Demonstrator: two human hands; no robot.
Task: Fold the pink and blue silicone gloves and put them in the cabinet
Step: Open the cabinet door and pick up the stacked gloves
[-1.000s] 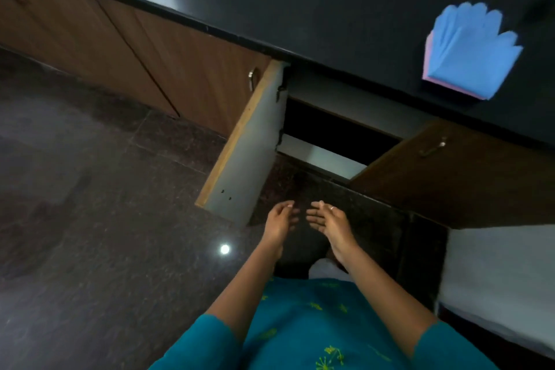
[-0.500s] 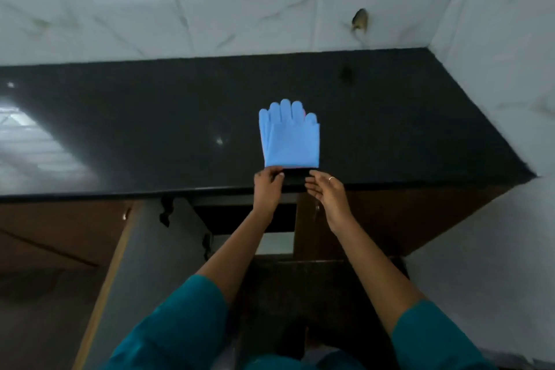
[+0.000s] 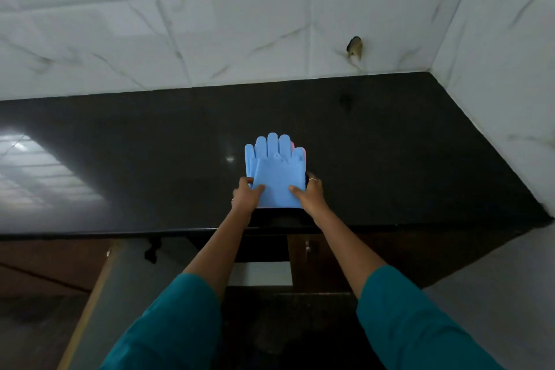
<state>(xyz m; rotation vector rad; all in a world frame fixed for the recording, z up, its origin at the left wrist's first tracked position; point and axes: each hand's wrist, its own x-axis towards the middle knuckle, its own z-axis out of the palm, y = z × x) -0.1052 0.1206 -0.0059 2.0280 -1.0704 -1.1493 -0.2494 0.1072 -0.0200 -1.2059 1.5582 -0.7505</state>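
The folded blue silicone glove (image 3: 274, 171) lies on the black counter (image 3: 120, 165), fingers pointing toward the wall. Only a thin pink edge of the pink glove (image 3: 304, 156) shows beneath it on the right side. My left hand (image 3: 247, 196) grips the stack's near left corner, thumb on top. My right hand (image 3: 309, 193) grips the near right corner the same way. Below the counter edge the cabinet (image 3: 264, 249) stands open, its door (image 3: 120, 294) swung out to the left.
White marble-look tiles (image 3: 240, 24) back the counter, and a side wall (image 3: 504, 84) closes it on the right. A small dark hole (image 3: 354, 46) marks the tile. A closed wooden cabinet door (image 3: 303, 261) stands right of the opening.
My view swung up from the floor and open cabinet to the counter. Both hands rose from below the counter edge, reached the glove stack and closed on its near corners.
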